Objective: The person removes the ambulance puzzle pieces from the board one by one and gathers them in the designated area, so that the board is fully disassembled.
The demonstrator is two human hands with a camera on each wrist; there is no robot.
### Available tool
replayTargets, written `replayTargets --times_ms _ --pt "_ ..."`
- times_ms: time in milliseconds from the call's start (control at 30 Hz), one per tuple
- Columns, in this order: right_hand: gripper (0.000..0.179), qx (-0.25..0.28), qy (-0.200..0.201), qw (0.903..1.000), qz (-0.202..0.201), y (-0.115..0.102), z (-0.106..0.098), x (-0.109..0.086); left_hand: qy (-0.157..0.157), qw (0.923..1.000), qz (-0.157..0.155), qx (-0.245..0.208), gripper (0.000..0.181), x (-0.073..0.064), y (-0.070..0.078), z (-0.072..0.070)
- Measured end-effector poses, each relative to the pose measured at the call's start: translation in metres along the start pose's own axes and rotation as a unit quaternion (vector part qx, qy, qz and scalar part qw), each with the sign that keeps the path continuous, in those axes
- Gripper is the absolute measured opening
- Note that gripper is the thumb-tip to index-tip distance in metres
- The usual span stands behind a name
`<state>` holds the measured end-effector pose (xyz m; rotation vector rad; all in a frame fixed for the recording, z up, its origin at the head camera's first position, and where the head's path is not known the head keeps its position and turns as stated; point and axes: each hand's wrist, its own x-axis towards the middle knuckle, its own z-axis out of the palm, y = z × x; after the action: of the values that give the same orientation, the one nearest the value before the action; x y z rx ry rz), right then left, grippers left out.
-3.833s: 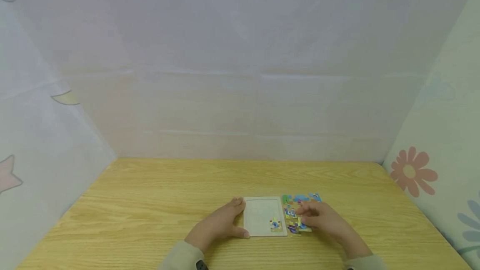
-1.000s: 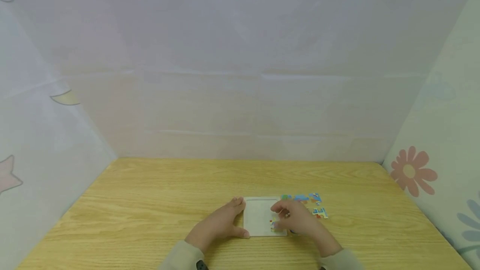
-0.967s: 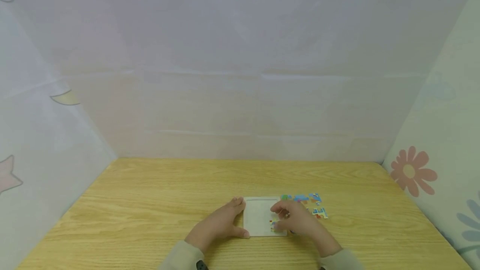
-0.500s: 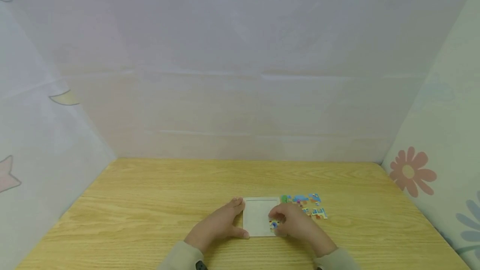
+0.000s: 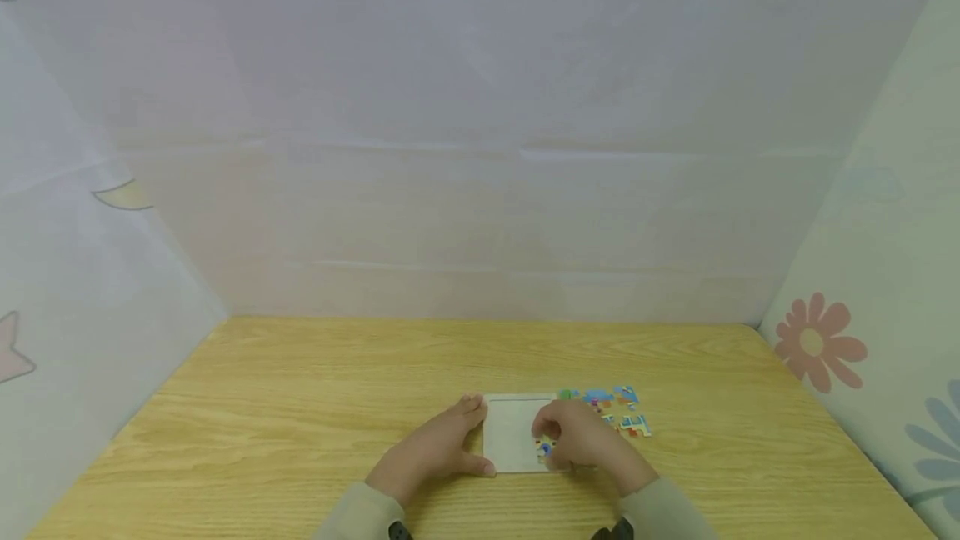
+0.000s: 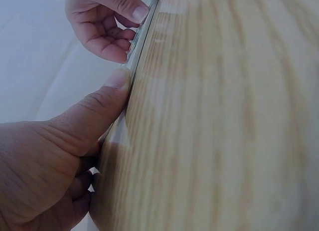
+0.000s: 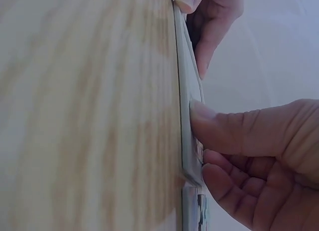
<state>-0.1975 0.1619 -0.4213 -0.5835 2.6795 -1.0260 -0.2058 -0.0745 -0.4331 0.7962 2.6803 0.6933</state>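
Note:
A pale square puzzle tray (image 5: 510,436) lies on the table, with a colourful puzzle piece (image 5: 545,447) in its lower right corner area. My left hand (image 5: 433,447) grips the tray's left side, thumb at the near corner and fingers at the far one. Over the tray's right side, my right hand (image 5: 588,442) pinches at the puzzle piece with curled fingers; its palm hides part of it. In the right wrist view, the right thumb (image 7: 219,126) rests on the tray's near edge, the fingertips against its top face.
Several loose puzzle pieces (image 5: 598,397) lie right of the tray, another with blue and yellow (image 5: 636,425) farthest right. Part of that group sits behind the right hand. The wooden table (image 5: 337,373) meets a pale cloth backdrop (image 5: 480,190) at its rear and sides.
From the loose pieces, my right hand has moved left onto the tray's right side, then slightly further left with its fingers more curled. My left hand keeps its place.

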Motion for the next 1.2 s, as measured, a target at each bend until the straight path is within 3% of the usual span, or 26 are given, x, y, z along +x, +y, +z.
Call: replayTargets --times_ms 633,967,1200 --pt "0.03 -0.03 -0.035 0.9985 0.032 -0.0075 -0.0021 0.0077 0.006 0.9999 -0.001 0.009 0.091 0.0011 0.0002 0.0003" --pt "0.031 -0.026 -0.032 0.9987 0.029 -0.0092 -0.0022 0.0065 0.002 1.0 -0.004 0.001 0.091 0.001 0.0004 0.0011" --pt "0.032 -0.023 -0.039 0.999 0.006 -0.0001 -0.0024 0.0053 0.001 1.0 -0.004 0.002 0.092 0.002 0.0001 0.0018"
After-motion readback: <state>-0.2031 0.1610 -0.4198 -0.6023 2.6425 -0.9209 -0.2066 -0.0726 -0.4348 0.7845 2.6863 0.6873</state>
